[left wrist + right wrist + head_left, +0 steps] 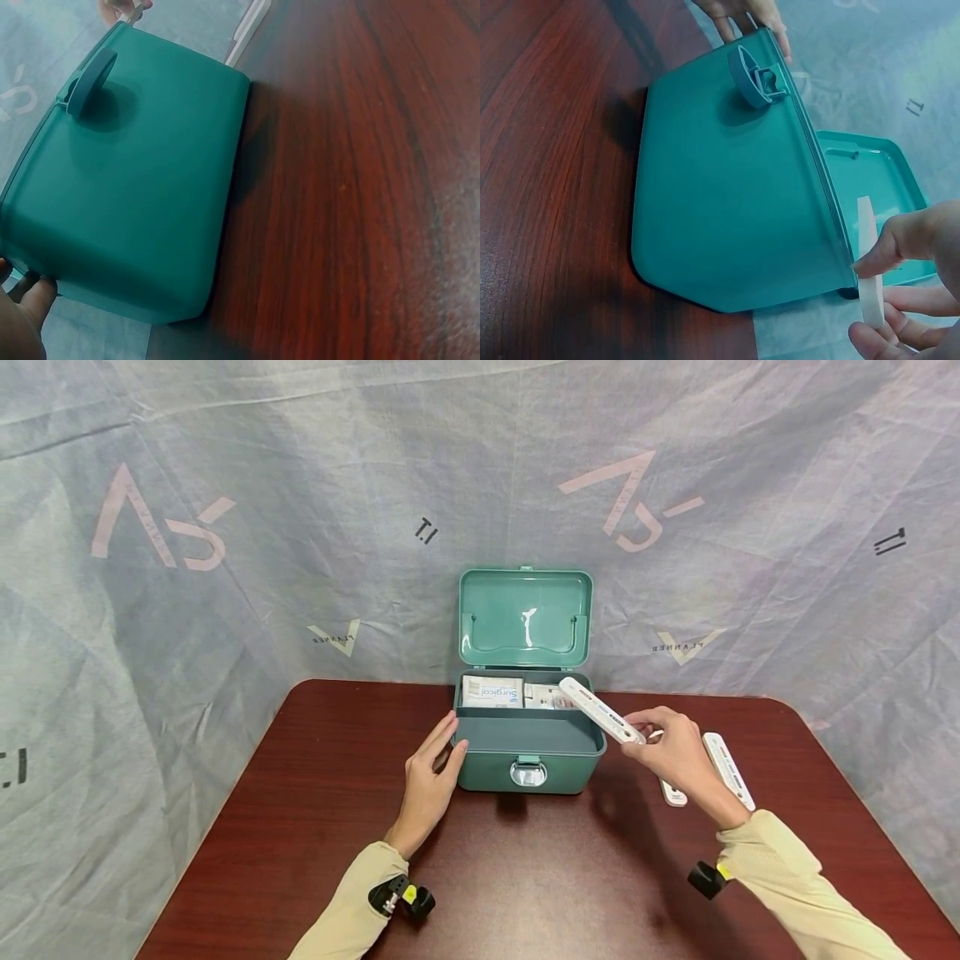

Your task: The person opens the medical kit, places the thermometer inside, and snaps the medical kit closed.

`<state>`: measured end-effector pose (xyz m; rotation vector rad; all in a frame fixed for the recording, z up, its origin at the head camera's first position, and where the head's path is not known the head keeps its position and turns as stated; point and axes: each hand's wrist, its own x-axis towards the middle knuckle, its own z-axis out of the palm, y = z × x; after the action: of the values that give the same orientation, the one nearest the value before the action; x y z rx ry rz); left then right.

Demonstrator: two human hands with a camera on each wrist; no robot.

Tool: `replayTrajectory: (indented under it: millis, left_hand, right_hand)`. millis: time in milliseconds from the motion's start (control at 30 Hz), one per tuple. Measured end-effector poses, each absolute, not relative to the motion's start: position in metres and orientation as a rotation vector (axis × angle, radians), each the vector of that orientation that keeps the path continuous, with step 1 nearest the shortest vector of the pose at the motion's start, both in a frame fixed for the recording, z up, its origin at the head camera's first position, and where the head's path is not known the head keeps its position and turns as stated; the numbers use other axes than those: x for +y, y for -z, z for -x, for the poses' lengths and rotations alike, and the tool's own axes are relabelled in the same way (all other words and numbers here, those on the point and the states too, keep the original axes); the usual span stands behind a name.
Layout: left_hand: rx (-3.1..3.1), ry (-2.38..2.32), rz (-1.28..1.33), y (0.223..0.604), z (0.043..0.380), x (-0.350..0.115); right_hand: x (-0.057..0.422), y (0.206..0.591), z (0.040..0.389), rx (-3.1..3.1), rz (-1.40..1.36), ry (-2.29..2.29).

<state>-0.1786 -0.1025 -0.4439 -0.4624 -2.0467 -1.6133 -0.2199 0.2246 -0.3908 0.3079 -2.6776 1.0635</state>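
A green box stands on the table with its lid raised. Along its back section lie a white packet printed "Surgical" and a second white packet. At the box's left rim, my left hand touches the edge with fairly straight fingers; part of it appears low in the left wrist view. My right hand pinches one end of a long white printed strip between thumb and fingers. The strip's far end hangs over the box's back right corner. In the right wrist view the white strip shows edge-on.
Two more white strips lie on the table to the right: one strip in full view, another strip partly behind my right hand. A grey printed cloth hangs behind the dark red wooden table. A latch sits on the box's front.
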Motion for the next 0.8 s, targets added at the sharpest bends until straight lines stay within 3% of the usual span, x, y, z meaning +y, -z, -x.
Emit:
replayTrajectory:
  millis: [800]
  left_hand:
    - [-2.068, 1.609, 0.459, 0.4443, 0.1784, -0.1035]
  right_hand:
    - [0.22, 0.3873, 0.2255, -2.655, -0.421, -1.088]
